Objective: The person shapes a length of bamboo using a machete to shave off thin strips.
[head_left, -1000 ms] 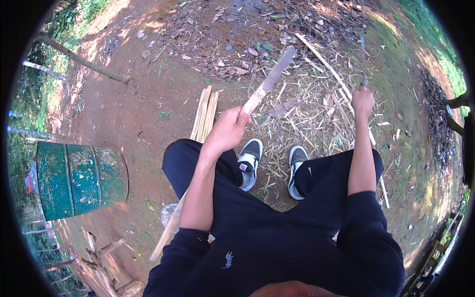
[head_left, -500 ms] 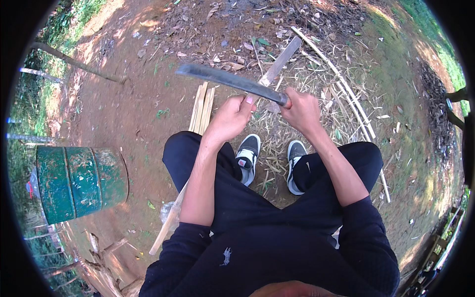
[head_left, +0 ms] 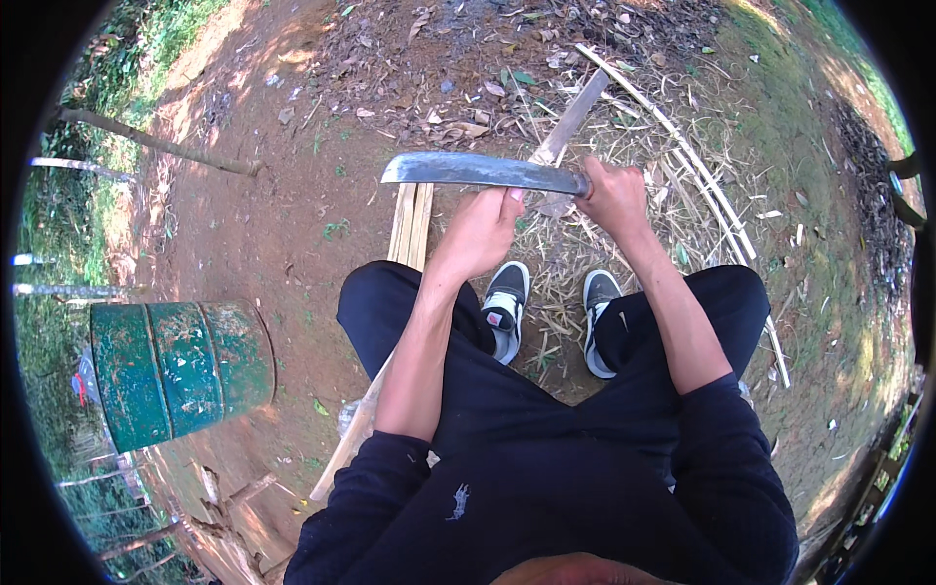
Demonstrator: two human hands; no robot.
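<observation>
My right hand (head_left: 614, 198) is closed round the short handle of a machete (head_left: 468, 171). Its broad, curved metal blade points left and lies nearly level across the space in front of my knees. Just below the blade is my left hand (head_left: 483, 229), with its fingers curled and the thumb up against the lower edge. Whatever those fingers hold is hidden by the hand and the blade. Beyond the machete, a flat wooden board (head_left: 575, 115) slants away to the upper right, its near end partly covered by the blade.
Several pale split strips (head_left: 411, 226) lie beyond my left knee. A light wooden length (head_left: 341, 456) shows beside my left forearm. Shavings (head_left: 556, 317) litter the ground round my shoes. Long thin strips (head_left: 687, 151) curve along the right. A green metal drum (head_left: 185, 366) lies at left.
The machete has turned from slanting up-left to nearly level, its tip now lower. Both hands sit slightly further right in the picture, and the whole scene has shifted right a little too.
</observation>
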